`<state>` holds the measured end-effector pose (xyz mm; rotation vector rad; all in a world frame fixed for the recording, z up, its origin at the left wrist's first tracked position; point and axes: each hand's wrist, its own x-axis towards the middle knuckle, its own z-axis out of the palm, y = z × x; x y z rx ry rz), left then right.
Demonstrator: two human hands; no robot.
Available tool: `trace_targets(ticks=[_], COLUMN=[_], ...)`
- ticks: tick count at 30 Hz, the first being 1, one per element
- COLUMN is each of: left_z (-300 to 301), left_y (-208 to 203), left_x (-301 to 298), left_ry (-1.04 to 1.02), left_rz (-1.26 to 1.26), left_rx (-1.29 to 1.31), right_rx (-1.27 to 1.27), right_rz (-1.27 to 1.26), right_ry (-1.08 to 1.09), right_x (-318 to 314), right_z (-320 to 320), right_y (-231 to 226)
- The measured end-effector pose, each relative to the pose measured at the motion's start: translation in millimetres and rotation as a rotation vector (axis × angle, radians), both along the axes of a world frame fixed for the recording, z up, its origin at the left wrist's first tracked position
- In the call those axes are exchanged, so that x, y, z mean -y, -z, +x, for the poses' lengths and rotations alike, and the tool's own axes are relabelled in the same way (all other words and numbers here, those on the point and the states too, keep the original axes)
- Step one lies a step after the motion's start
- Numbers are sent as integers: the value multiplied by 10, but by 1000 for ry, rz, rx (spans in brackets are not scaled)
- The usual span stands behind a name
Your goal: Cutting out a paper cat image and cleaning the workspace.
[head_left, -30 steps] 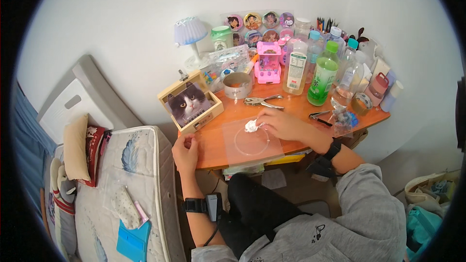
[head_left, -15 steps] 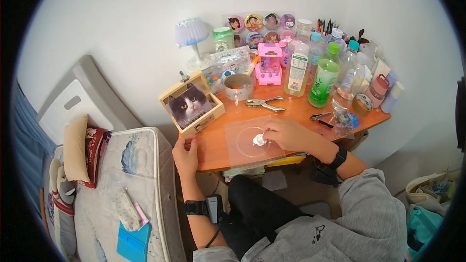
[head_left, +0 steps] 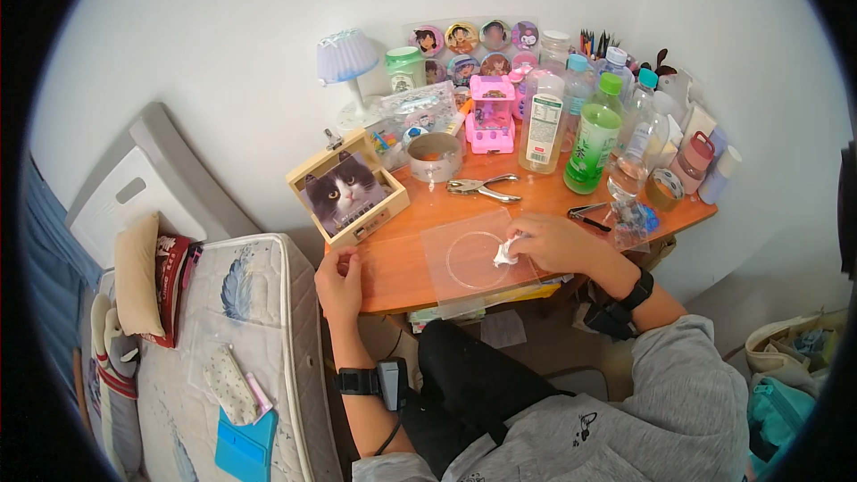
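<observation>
A crumpled white wad, like tissue (head_left: 505, 255), is pinched in the fingers of my right hand (head_left: 549, 243). It rests against a clear sheet (head_left: 473, 263) lying on the orange tabletop, at the right part of a pale ring on the sheet. The sheet's near edge reaches past the table's front edge. My left hand (head_left: 339, 283) rests at the table's left front corner, fingers loosely curled and apart from the thumb, with nothing visible in it. My right fingertips partly cover the wad.
Behind the sheet lie a metal hole punch (head_left: 483, 187), a tape roll (head_left: 435, 158) and a wooden box (head_left: 350, 192) with a cat picture. Several bottles, including a green one (head_left: 594, 136), stand at the back right. A black-handled tool (head_left: 589, 217) lies right of my hand.
My right hand has moved right with the white wad, from inside the ring to its right side. The clear sheet appears slightly farther right. My left hand stays put.
</observation>
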<state>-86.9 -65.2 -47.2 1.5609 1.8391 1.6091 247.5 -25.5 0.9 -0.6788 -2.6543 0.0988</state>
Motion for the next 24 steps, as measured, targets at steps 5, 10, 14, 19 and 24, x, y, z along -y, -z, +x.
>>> trace_targets(ticks=[5, 10, 14, 19, 24], left_z=[50, 42, 44, 66, 14], left_y=[-23, -33, -46, -71, -18], left_x=[-17, 8, 12, 2, 6], left_ry=[1, -2, -2, 15, 9], left_rz=[-13, 0, 7, 15, 15], left_rx=[-11, 13, -12, 8, 9], right_rx=[-32, -3, -45, -116, -150], right_rz=[0, -41, -53, -224, -289], right_ry=[25, 9, -2, 24, 29], right_x=[7, -4, -9, -6, -37], right_z=[54, 75, 105, 161, 139], right_y=[47, -14, -12, 59, 96])
